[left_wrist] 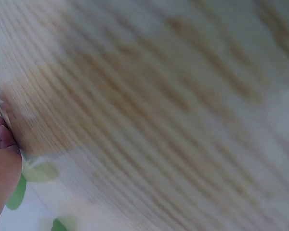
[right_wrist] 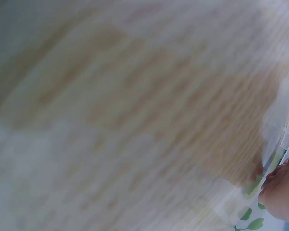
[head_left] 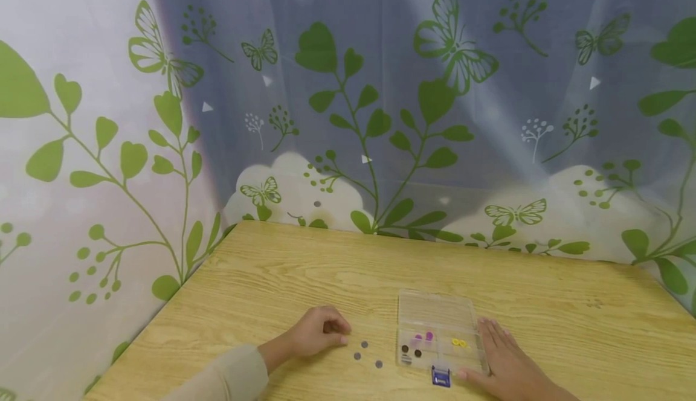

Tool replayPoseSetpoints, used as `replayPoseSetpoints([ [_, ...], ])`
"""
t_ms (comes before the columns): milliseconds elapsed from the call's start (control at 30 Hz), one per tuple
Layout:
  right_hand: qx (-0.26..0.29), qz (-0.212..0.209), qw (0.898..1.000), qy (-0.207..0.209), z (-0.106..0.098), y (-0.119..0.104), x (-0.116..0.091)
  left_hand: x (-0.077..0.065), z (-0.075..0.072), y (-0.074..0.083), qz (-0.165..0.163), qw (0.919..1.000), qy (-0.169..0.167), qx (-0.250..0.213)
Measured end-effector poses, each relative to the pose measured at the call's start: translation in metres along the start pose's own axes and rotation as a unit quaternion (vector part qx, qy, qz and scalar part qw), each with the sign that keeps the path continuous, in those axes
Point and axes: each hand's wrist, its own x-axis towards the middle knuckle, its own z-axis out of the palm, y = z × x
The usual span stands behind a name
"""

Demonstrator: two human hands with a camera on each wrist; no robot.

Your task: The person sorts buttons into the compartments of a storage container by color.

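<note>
In the head view, a clear plastic compartment box [head_left: 435, 316] lies on the table with a blue clasp [head_left: 441, 377] at its front. Inside are purple discs [head_left: 429, 336], yellow discs [head_left: 462, 343] and dark discs [head_left: 417, 353]. My right hand [head_left: 508, 359] lies along the box's right side, fingers straight, its thumb by the front corner. To the left of the box, my left hand [head_left: 317, 331] rests with loosely bent fingers, thumb and index tips close together; nothing shows between them. Three loose grey discs [head_left: 364, 344] lie between that hand and the box.
The wood-grain table [head_left: 304, 268] extends behind and to both sides of the box. Its far edge meets a curtain [head_left: 380, 117] printed with green leaves and butterflies, and another patterned sheet [head_left: 49, 220] hangs at the left. Both wrist views mostly show blurred wood grain.
</note>
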Motion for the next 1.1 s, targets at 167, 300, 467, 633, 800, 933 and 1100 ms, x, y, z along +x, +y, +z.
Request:
replayPoseSetpoints([
  [167,0.001,0.000,1.000,0.000,0.0000,0.0001,-0.0001,0.0002,-0.0011,0.0001,-0.006,1.0000,-0.005,-0.001],
  [300,0.002,-0.002,1.000,0.000,-0.0001,0.0002,-0.0001,0.0003,-0.0016,0.0003,-0.004,1.0000,-0.008,-0.001],
  [467,0.008,-0.002,1.000,0.000,-0.0003,0.0001,0.0002,0.0007,-0.0015,-0.0008,-0.002,0.9999,-0.012,0.004],
  [633,0.024,0.000,1.000,0.001,-0.0002,0.0001,0.0001,0.0007,0.0000,-0.0019,0.006,0.9999,-0.010,0.006],
  [800,0.016,-0.001,1.000,0.006,0.0006,0.0006,-0.0003,0.0011,0.0017,-0.0036,0.018,0.9997,-0.010,0.015],
  [933,0.006,-0.004,1.000,0.010,0.0012,0.0011,-0.0003,0.0018,0.0022,-0.0051,0.024,0.9993,-0.012,0.025],
  [1100,0.011,-0.004,1.000,0.013,0.0019,0.0016,-0.0003,0.0022,0.0016,-0.0042,0.023,0.9992,-0.016,0.029],
])
